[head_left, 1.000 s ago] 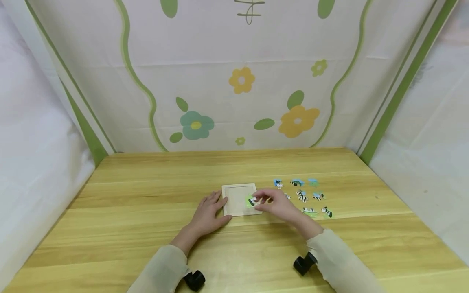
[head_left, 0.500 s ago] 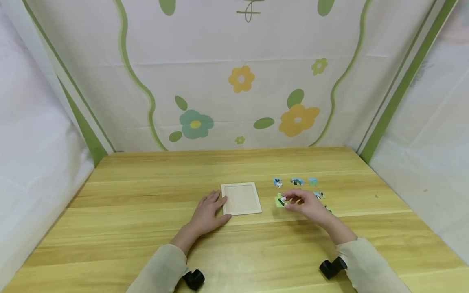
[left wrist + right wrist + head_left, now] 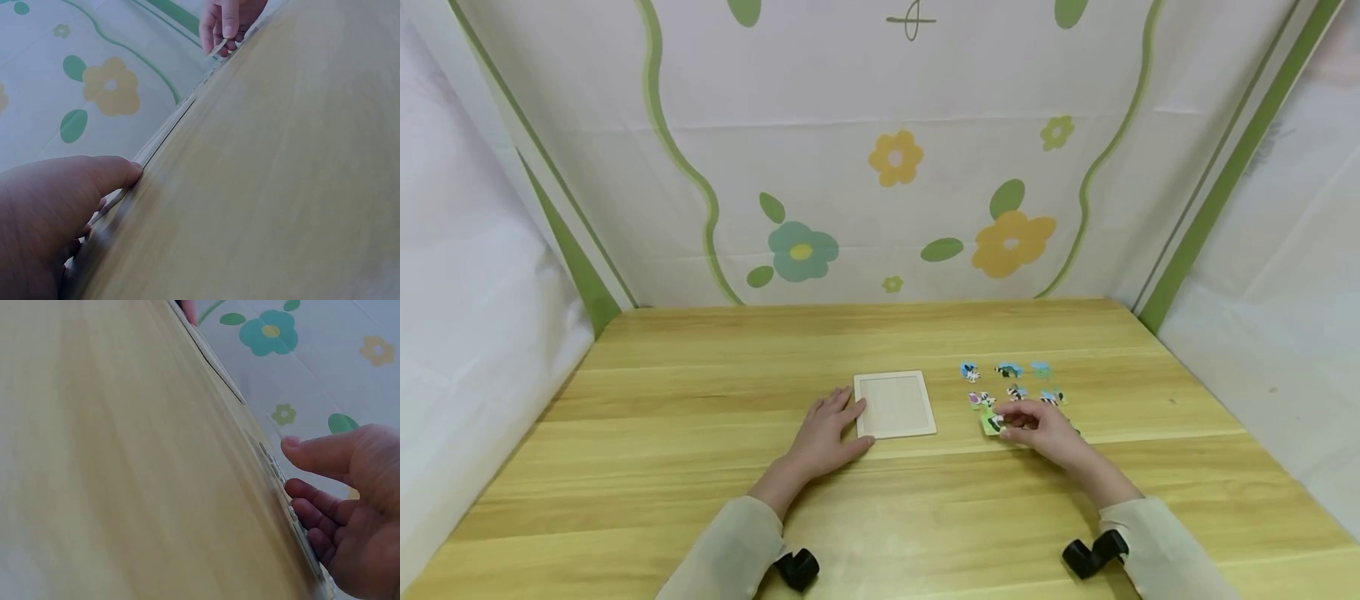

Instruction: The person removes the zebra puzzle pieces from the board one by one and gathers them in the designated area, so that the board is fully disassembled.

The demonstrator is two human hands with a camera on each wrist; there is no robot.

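My left hand point(image 3: 824, 432) rests on the table along the left side of a square wooden puzzle frame point(image 3: 931, 417), its fingers fairly straight. One finger touches the frame's left rim and the thumb lies at its near left corner; in the left wrist view the thumb point(image 3: 115, 172) touches the frame's edge. My right hand point(image 3: 1043, 429) pinches a green puzzle piece point(image 3: 991, 422) with a black-and-white picture, just above the table, right of the frame. In the right wrist view the right hand point(image 3: 356, 500) is seen from its thumb side.
Several puzzle pieces lie in rows at the right, among them a blue one point(image 3: 970, 372), one with dark markings point(image 3: 1009, 370) and a pale blue-green one point(image 3: 1041, 369). The right hand covers some. A flowered cloth point(image 3: 842, 192) hangs behind the wooden table point(image 3: 895, 517).
The right hand has carried the green puzzle piece from over the frame's right side out to the right, down near the other pieces. The left hand has stayed at the frame.
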